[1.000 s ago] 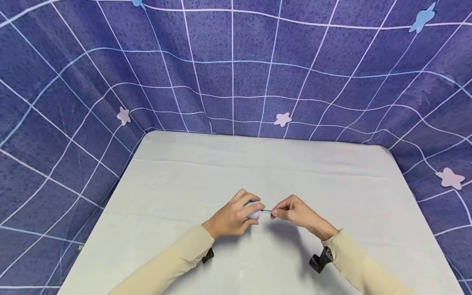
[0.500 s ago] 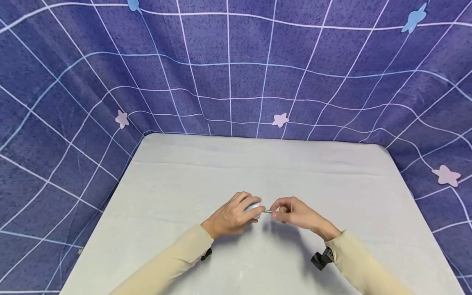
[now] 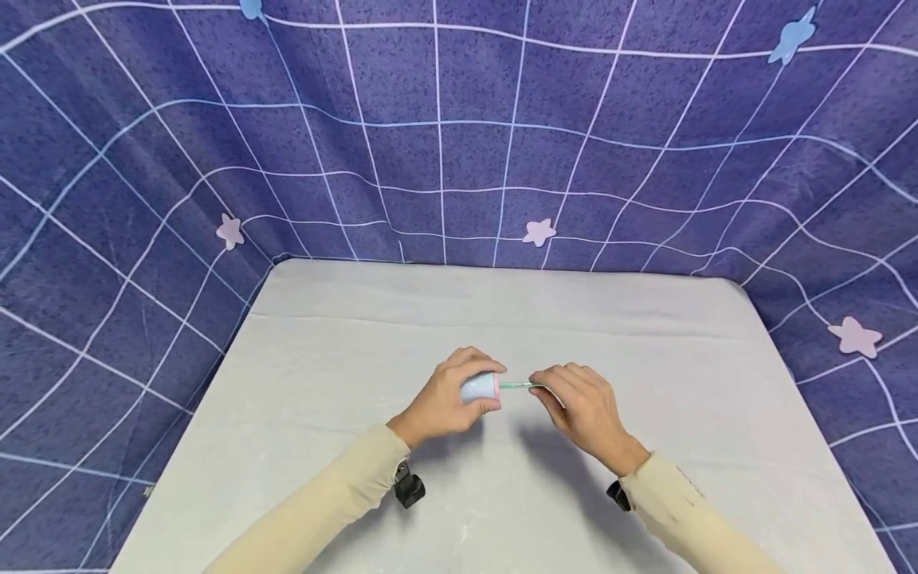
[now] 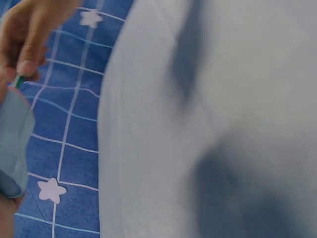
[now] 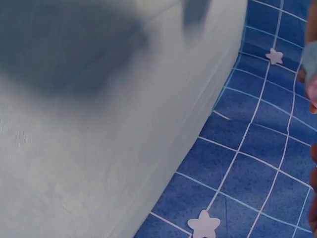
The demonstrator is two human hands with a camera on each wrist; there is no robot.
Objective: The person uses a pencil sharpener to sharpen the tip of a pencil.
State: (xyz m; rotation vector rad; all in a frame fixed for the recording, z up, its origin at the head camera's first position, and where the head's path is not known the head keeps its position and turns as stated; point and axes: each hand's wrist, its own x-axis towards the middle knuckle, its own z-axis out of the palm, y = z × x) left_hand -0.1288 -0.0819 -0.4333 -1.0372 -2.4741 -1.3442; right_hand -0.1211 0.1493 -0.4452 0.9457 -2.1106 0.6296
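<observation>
In the head view, my left hand (image 3: 439,402) grips a light blue, roughly cylindrical object (image 3: 478,387) with a pink rim facing right. Out of that pink end runs a thin green stick (image 3: 512,385), level above the table. My right hand (image 3: 586,405) pinches the stick's other end, its fingers covering the tip. In the left wrist view the blue body (image 4: 12,139) shows a narrowed waist, and the green stick (image 4: 19,81) meets its pink edge. At the right wrist view's edge only the pink end (image 5: 312,90) and some fingertips show. The stick's inner end is hidden.
Both hands are over the middle of a table (image 3: 323,359) with a pale cloth. A purple-blue curtain (image 3: 473,151) with grid lines and stars surrounds its back and sides. Black wrist cameras (image 3: 409,485) hang below the sleeves.
Both hands have moved up in the head view, slightly away from the body. The right hand has turned over so its back shows, and more of the stick and blue object is visible.
</observation>
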